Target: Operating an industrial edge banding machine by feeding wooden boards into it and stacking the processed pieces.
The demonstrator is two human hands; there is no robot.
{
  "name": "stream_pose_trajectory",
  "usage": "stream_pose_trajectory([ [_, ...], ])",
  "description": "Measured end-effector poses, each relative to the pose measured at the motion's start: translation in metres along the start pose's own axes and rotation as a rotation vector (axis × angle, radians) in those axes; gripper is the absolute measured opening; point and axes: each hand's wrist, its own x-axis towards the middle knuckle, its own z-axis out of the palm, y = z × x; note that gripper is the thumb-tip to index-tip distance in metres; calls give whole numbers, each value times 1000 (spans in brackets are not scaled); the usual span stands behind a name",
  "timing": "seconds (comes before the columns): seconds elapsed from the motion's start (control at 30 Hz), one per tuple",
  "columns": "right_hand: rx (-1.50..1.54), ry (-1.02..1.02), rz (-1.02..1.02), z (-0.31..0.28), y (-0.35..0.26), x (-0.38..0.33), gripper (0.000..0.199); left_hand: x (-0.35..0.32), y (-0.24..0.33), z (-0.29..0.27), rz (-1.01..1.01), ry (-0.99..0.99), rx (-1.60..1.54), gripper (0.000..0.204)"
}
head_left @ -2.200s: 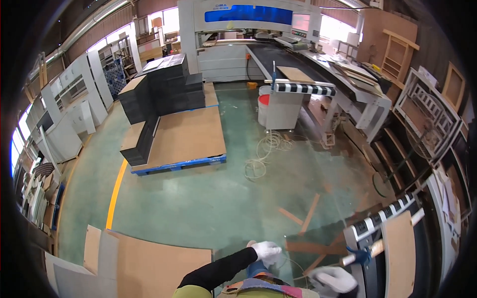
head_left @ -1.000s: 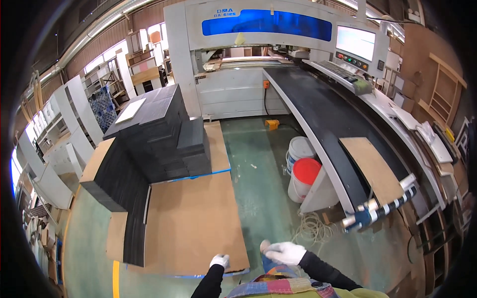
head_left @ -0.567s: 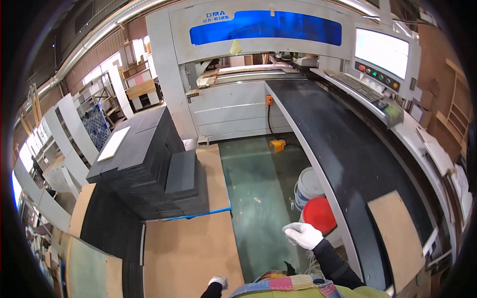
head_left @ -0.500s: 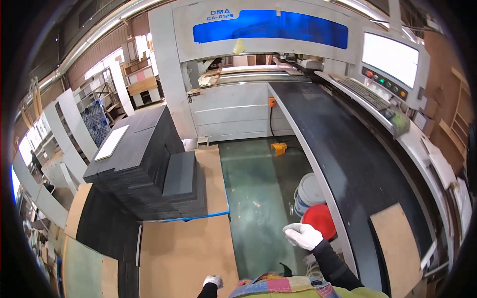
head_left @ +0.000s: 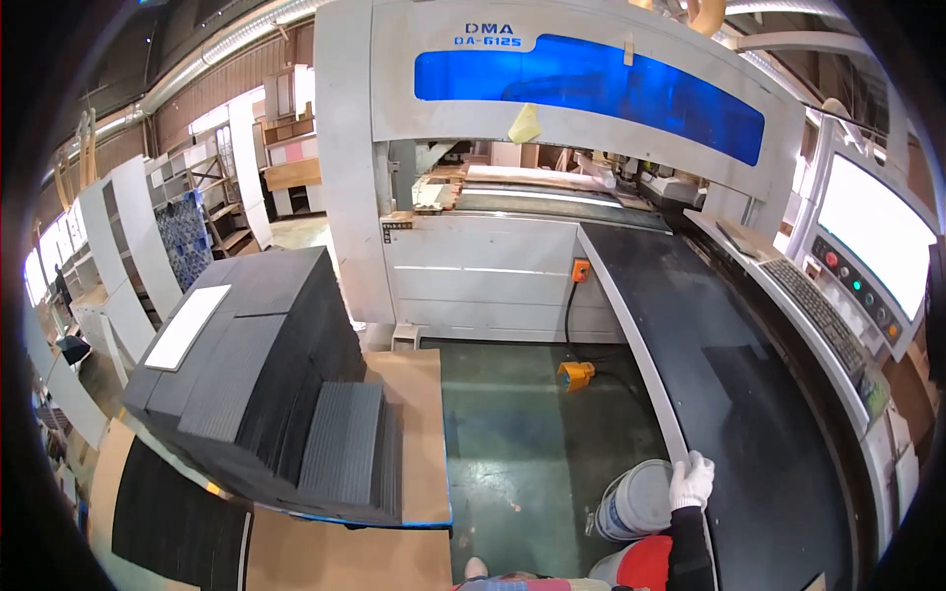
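Note:
My right hand [head_left: 693, 481], in a white glove and black sleeve, is closed over the pale side rail of a long black conveyor belt [head_left: 705, 330]. Its fingers curl toward the belt surface. Just left of it on the floor stand a grey-lidded bucket [head_left: 645, 492] and, closer to me, a red-lidded bucket [head_left: 645, 564]. No part of my left hand can be made out. A small pale rounded tip [head_left: 476, 568] shows at the lower edge; it looks like a shoe toe.
Dark panels [head_left: 236, 364] are stacked at the left, a white board [head_left: 187, 328] on top. Ahead stands a large white machine [head_left: 473, 266] with a blue window. A yellow foot pedal [head_left: 575, 375] with a cable lies on the green floor. A control screen [head_left: 872, 231] and keyboard [head_left: 810, 295] flank the belt.
My right hand has moved right and onto the conveyor's rail. My left hand has dropped out of view. The view has shifted, bringing the machine and panel stack closer.

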Motion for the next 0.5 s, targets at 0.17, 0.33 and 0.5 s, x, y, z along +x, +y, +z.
stream_pose_trajectory([
  [0.17, -232, -16, 171, 41, -6, 57, 21, 104, 65, -156, 352, 132, 400, 27],
  [0.33, -344, 14, 318, 69, -16, 90, 20, 179, 190, -267, 134, 162, -336, 33],
  [0.5, -345, 29, 337, 113, -37, 130, 20, 206, 303, -316, 309, -64, -398, 38],
])
